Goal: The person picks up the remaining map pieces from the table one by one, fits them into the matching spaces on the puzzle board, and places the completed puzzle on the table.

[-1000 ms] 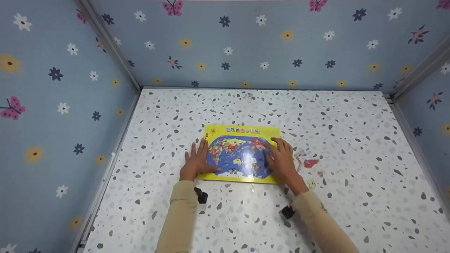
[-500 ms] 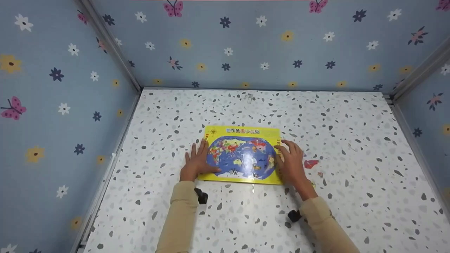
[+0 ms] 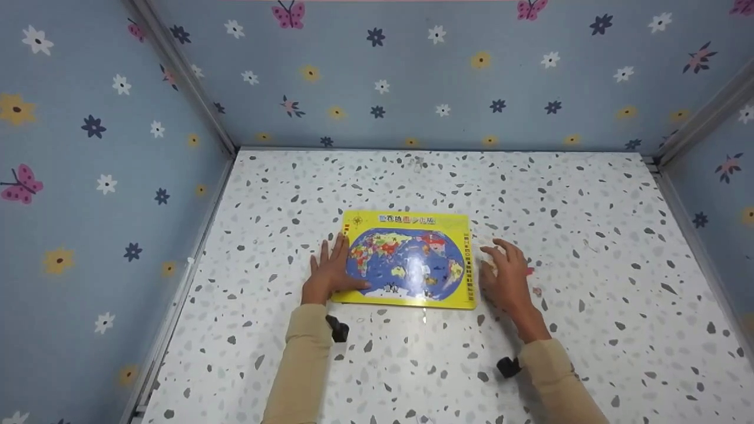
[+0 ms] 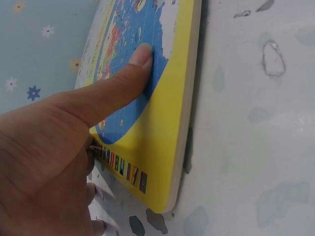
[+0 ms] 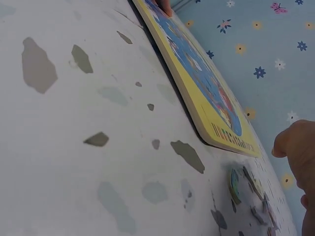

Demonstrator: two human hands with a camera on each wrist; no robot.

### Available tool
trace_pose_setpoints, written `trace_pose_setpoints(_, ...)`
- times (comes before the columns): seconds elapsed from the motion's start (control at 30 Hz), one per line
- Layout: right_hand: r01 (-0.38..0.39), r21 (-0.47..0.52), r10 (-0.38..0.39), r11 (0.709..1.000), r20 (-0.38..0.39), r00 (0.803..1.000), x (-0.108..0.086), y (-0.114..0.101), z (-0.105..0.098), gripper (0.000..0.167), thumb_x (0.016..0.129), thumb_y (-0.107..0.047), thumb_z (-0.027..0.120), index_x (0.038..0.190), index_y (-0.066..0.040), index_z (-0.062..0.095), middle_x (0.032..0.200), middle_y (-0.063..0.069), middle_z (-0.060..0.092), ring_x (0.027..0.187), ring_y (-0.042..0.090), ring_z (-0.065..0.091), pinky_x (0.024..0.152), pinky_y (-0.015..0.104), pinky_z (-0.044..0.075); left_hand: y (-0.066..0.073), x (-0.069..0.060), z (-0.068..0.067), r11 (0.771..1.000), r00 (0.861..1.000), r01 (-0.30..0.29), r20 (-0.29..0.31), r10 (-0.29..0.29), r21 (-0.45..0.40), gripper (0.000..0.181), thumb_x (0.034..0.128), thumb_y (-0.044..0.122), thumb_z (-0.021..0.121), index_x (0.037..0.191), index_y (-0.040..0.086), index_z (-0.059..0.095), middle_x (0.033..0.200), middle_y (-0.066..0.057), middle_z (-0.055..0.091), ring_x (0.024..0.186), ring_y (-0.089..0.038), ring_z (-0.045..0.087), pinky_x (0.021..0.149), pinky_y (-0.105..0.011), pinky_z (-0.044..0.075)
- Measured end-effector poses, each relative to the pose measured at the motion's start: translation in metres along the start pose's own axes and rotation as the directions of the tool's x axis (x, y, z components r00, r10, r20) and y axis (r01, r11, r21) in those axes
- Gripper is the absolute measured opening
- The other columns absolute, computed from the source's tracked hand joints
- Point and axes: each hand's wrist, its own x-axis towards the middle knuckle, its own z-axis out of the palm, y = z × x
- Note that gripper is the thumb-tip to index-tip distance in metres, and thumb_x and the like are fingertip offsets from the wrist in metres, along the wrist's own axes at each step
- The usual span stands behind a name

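Tabletop: we see a white surface (image 3: 412, 365) flecked with grey chips, running back to the foot of the far wall.
Room: we look into a corner-like bay, its back wall (image 3: 406, 59), left wall (image 3: 65, 224) and right wall (image 3: 727, 200) all pale blue, printed with flowers and butterflies; grey posts (image 3: 182, 73) mark the corners.
Map board: we find the yellow-bordered world map (image 3: 406, 265) lying flat near the middle of the tabletop, glare on its blue sea and small flags along its side borders.
Left hand: we see it (image 3: 330, 277) at the board's left edge, fingers spread apart along that side, thumb laid across the map.
Right hand: we see it (image 3: 509, 280) just off the board's right edge, fingers bent, the forefinger and thumb apart.
Loose pieces: we make out small pieces (image 5: 235, 186) on the tabletop beside the board's right end, though blur keeps us from telling their shapes.
Sleeves: we see tan cuffs (image 3: 307, 359), with a black device (image 3: 337, 328) beside each wrist.
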Motion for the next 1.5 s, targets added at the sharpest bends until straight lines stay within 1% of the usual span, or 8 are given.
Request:
trace_pose_setpoints(0.23, -0.024, -0.013, 0.024, 1.000, -0.006, 1.000, -0.004, 0.009, -0.009, 0.030, 0.090, -0.012, 0.064, 0.120, -0.011, 0.063, 0.140, 0.014, 0.045, 0.134, 0.037, 0.036, 0.110, 0.057, 0.028, 0.001, -0.001, 0.000, 1.000, 1.000, -0.008, -0.008, 0.008, 0.004, 0.123, 0.0694, 0.053, 0.080, 0.155, 0.016, -0.001, 0.162, -0.001, -0.009, 0.147, -0.032, -0.016, 0.117, -0.057, -0.008)
trace_pose_setpoints(0.4, -0.054, -0.011, 0.055, 0.998, 0.030, 0.998, -0.008, 0.017, -0.019, 0.034, 0.089, -0.013, 0.066, 0.122, -0.012, 0.062, 0.143, 0.015, 0.042, 0.135, 0.038, 0.032, 0.111, 0.057, 0.025, 0.001, -0.001, 0.001, 1.000, 1.000, -0.017, -0.008, 0.017, 0.013, 0.122, 0.0707, 0.052, 0.079, 0.155, 0.015, -0.001, 0.162, -0.002, -0.008, 0.147, -0.033, -0.015, 0.117, -0.058, -0.007)
trace_pose_setpoints(0.63, -0.138, -0.019, 0.139, 0.990, 0.085, 0.987, -0.015, 0.033, -0.033, 0.039, 0.087, -0.018, 0.069, 0.124, -0.012, 0.059, 0.147, 0.016, 0.035, 0.138, 0.042, 0.026, 0.111, 0.063, 0.021, 0.001, -0.002, 0.000, 1.000, 1.000, -0.015, 0.000, 0.015, 0.007, 0.123, 0.0701, 0.053, 0.079, 0.155, 0.015, -0.001, 0.162, -0.002, -0.009, 0.147, -0.033, -0.015, 0.117, -0.058, -0.008)
trace_pose_setpoints(0.8, -0.106, 0.000, 0.105, 0.994, 0.074, 0.992, -0.018, 0.044, -0.044, 0.041, 0.082, -0.014, 0.074, 0.121, -0.006, 0.061, 0.143, 0.024, 0.038, 0.134, 0.047, 0.028, 0.106, 0.067, 0.020, 0.002, -0.002, -0.002, 1.000, 1.000, -0.014, -0.001, 0.014, 0.009, 0.122, 0.0702, 0.053, 0.079, 0.155, 0.015, 0.000, 0.162, -0.002, -0.009, 0.147, -0.033, -0.015, 0.117, -0.058, -0.008)
trace_pose_setpoints(0.9, -0.097, -0.012, 0.097, 0.995, 0.091, 0.991, -0.019, 0.050, -0.049, 0.041, 0.082, -0.013, 0.074, 0.120, -0.003, 0.061, 0.142, 0.026, 0.037, 0.132, 0.050, 0.027, 0.103, 0.069, 0.020, 0.001, -0.001, -0.002, 1.000, 1.000, -0.016, -0.003, 0.016, 0.019, 0.121, 0.0708, 0.054, 0.078, 0.155, 0.015, 0.000, 0.162, -0.002, -0.009, 0.147, -0.033, -0.014, 0.117, -0.058, -0.007)
trace_pose_setpoints(1.07, -0.140, -0.053, 0.147, 0.989, 0.173, 0.974, -0.020, 0.056, -0.057, 0.041, 0.085, -0.015, 0.071, 0.123, -0.004, 0.059, 0.145, 0.025, 0.033, 0.135, 0.050, 0.022, 0.105, 0.070, 0.016, 0.001, -0.001, -0.002, 1.000, 1.000, -0.011, -0.005, 0.011, 0.026, 0.122, 0.0708, 0.054, 0.078, 0.155, 0.016, -0.001, 0.162, -0.001, -0.009, 0.148, -0.032, -0.014, 0.118, -0.057, -0.007)
trace_pose_setpoints(1.17, -0.154, -0.059, 0.163, 0.986, 0.196, 0.967, -0.020, 0.059, -0.058, 0.040, 0.086, -0.016, 0.069, 0.123, -0.005, 0.059, 0.146, 0.025, 0.032, 0.135, 0.050, 0.021, 0.105, 0.071, 0.015, 0.000, -0.002, -0.001, 1.000, 1.000, -0.012, -0.008, 0.012, 0.026, 0.122, 0.0705, 0.054, 0.078, 0.155, 0.016, -0.001, 0.162, -0.001, -0.008, 0.148, -0.032, -0.014, 0.118, -0.057, -0.006)
trace_pose_setpoints(1.5, -0.159, -0.052, 0.165, 0.986, 0.136, 0.977, -0.020, 0.063, -0.052, 0.028, 0.085, -0.019, 0.071, 0.108, -0.003, 0.064, 0.136, 0.027, 0.042, 0.130, 0.050, 0.028, 0.103, 0.069, 0.019, 0.001, -0.002, -0.001, 1.000, 1.000, -0.007, -0.019, 0.007, 0.004, 0.123, 0.0690, 0.051, 0.081, 0.155, 0.015, 0.001, 0.163, -0.002, -0.007, 0.148, -0.033, -0.014, 0.117, -0.058, -0.007)
